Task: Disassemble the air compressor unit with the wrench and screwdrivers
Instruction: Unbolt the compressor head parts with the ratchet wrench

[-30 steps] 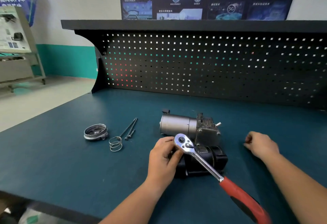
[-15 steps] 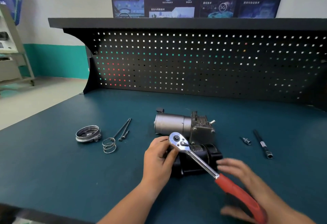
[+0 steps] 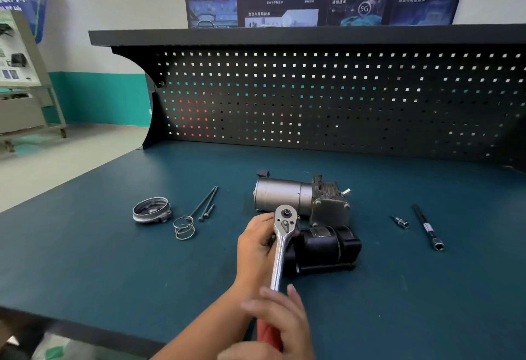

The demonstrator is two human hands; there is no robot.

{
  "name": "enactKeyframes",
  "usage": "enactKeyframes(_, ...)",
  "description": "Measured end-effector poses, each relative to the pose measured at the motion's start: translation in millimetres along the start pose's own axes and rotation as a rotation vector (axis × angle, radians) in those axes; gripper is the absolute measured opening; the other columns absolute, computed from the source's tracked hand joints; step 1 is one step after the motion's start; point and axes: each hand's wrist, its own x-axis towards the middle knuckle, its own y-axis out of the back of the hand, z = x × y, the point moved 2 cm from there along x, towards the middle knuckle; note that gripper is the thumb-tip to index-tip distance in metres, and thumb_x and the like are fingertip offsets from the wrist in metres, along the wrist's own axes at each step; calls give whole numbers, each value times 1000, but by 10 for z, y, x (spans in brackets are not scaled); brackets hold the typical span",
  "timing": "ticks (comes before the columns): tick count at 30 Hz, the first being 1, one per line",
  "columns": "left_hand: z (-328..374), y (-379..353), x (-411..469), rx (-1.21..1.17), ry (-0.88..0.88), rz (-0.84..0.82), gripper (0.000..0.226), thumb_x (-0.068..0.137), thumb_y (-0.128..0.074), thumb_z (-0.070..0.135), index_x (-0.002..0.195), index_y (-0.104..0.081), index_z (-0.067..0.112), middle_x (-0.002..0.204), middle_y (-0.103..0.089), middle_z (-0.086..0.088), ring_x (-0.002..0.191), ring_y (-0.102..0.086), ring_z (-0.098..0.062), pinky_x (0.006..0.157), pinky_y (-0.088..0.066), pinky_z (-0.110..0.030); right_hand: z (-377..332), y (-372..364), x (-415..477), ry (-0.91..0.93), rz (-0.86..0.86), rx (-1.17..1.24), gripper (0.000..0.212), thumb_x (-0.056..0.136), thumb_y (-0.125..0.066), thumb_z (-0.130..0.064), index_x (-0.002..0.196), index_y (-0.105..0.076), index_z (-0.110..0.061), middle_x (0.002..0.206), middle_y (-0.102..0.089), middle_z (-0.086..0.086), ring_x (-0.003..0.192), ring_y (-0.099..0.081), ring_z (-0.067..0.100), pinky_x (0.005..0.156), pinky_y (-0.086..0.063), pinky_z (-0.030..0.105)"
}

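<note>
- R hand (image 3: 280, 322) now curled round wrench (image 3: 280, 248) handle; handle swung left.
- L hand (image 3: 256, 248) grips compressor (image 3: 321, 245) left end.
- Wrench axis near-far, head far of R hand.

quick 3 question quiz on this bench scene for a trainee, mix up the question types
1. True or false: the right hand grips the red handle of the ratchet wrench.
2. Which of these lies nearest the coil spring? A) round metal cap B) extension bar C) small socket
3. Fill in: the ___ hand holds the air compressor unit beside the ratchet head.

Key: 1 true; 2 A; 3 left hand
</note>
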Motion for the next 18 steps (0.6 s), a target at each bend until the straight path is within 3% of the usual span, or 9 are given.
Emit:
enactKeyframes(2,8,4,9,13,-11,-7,13,77,-62,26,89,-67,27,96,-63,28,91,-61,-3,80,-47,-19,216,213,-39,-174,29,127,34,80,-48,4,81,-69,-24,90,-51,-51,75,-54,-18,84,-38,0)
enactKeyframes(3,14,5,19,29,-27,-12,15,76,-61,25,89,-66,27,96,-62,30,91,-60,-1,80,-45,-15,343,322,-24,-311,13,289,46,47,-50,25,76,-71,-3,82,-50,-54,68,-53,-21,76,-36,-6)
enactKeyframes(4,22,7,28,41,-39,-16,16,75,-59,27,89,-67,26,95,-62,31,91,-58,2,80,-43,-12,474,433,8,-366,64,385,28,84,-45,15,78,-70,5,83,-52,-54,74,-54,-25,75,-37,-7)
enactKeyframes(5,31,6,37,54,-53,-19,18,74,-57,30,88,-68,26,93,-62,31,92,-57,4,81,-42,-10,507,515,104,-419,-5,508,51,97,-31,-28,83,-72,-1,95,-56,-50,88,-54,-26,81,-37,-5)
enactKeyframes(7,44,3,49,84,-74,-27,19,76,-58,31,85,-72,24,90,-61,32,93,-55,6,83,-41,-9,571,676,139,-342,292,501,27,94,-40,7,98,-67,12,120,-66,-11,116,-58,3,107,-29,11)
enactKeyframes(9,50,3,47,113,-86,-31,18,77,-62,24,87,-74,15,94,-58,31,95,-54,6,84,-41,-8,565,816,343,-609,487,953,26,78,-70,-2,90,-64,20,113,-62,33,113,-60,39,109,-37,42)
enactKeyframes(12,67,15,36,123,-95,-45,17,78,-60,28,89,-72,21,94,-57,34,95,-52,9,84,-40,-7,696,812,362,-982,886,1166,20,49,-72,-27,45,-58,-13,65,-68,7,70,-73,18,58,-59,30)
enactKeyframes(15,68,26,28,171,-74,-74,27,74,-66,26,98,-57,36,102,-53,41,95,-49,10,83,-38,-6,580,737,517,-1006,901,1130,27,59,-49,-29,35,-51,-18,49,-55,-3,56,-66,10,58,-58,25)
enactKeyframes(18,33,11,33,173,-109,-81,44,69,-74,9,104,-58,31,111,-52,30,105,-48,4,93,-39,-13,558,705,510,-988,882,1083,17,41,-62,-30,35,-50,-19,48,-52,-4,55,-63,10,63,-59,26)
